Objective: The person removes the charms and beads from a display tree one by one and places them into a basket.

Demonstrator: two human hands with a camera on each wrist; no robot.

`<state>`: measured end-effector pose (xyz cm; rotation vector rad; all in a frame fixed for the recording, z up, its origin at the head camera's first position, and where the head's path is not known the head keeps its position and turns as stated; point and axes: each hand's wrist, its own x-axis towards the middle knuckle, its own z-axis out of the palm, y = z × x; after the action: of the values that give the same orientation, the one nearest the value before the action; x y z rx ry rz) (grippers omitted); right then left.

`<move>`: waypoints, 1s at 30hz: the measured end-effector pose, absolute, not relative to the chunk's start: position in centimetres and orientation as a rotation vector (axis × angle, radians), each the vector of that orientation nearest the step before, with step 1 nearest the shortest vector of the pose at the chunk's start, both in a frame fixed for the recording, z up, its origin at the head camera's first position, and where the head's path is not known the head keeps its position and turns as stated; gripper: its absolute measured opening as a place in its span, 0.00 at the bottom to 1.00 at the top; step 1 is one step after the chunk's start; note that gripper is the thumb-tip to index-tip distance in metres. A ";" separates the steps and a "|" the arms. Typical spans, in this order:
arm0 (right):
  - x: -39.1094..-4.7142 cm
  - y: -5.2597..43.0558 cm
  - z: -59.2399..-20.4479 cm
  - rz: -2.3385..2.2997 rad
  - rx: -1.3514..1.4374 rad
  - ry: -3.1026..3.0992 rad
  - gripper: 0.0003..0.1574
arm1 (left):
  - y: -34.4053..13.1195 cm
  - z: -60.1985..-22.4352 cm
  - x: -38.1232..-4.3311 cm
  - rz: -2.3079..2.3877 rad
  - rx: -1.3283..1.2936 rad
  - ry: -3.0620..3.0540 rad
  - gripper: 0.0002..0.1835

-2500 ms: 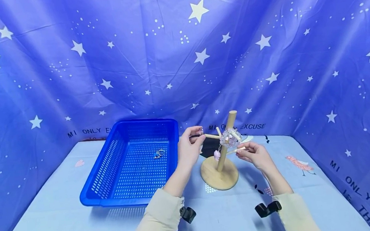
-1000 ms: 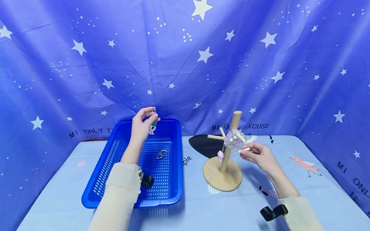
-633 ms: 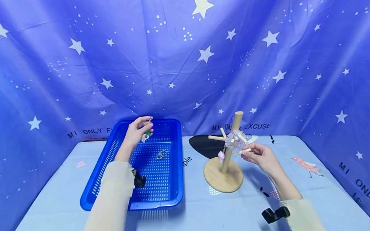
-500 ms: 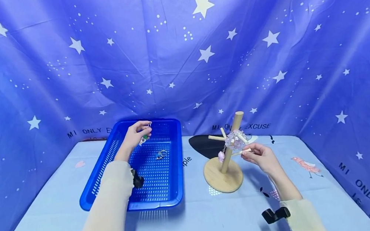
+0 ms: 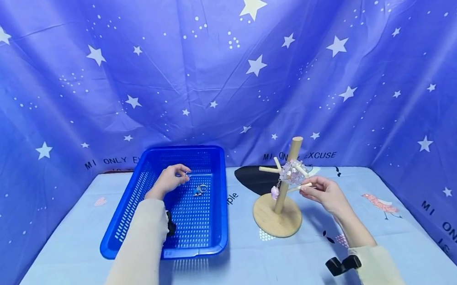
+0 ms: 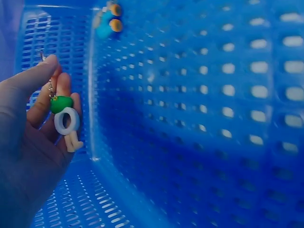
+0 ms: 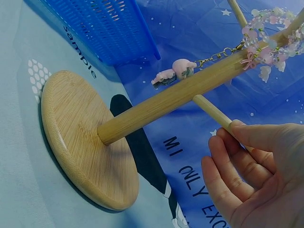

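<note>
My left hand [image 5: 170, 180] is inside the blue plastic basket [image 5: 224, 207], pinching a keychain between thumb and fingertips. In the left wrist view the keychain's green-and-white figure [image 6: 61, 103] dangles on its short chain in front of the fingers. A second keychain, with a small blue figure [image 5: 198, 191], lies on the basket floor. My right hand [image 5: 325, 196] pinches the end of a lower peg [image 7: 214, 111] on the wooden stand [image 5: 273, 218]. A clear and pink beaded strap [image 5: 291, 172] hangs on the stand, its pink charm [image 7: 183, 69] dangling beside the post.
The stand's other pegs [image 5: 269, 169] point out toward the basket. Pale blue printed cloth [image 5: 266, 276] covers the table, and a blue star-patterned curtain [image 5: 188, 73] rises behind and at both sides. A black wrist mount [image 5: 342, 265] sits by the right sleeve.
My left hand has left the stand's upper peg, moved left over the basket and gone down into it with the green-and-white keychain. The right hand keeps its pinch on the lower peg.
</note>
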<state>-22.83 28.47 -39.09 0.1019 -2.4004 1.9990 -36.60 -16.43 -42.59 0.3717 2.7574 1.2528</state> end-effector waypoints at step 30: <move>-22.8 28.4 -39.1 1.994 0.091 -2.386 0.09 | -15.8 -41.3 -36.4 1.348 0.364 2.750 0.16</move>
<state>-22.83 28.37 -39.08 0.0910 -2.3859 1.9936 -36.41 -15.81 -41.29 0.3643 2.7499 1.3479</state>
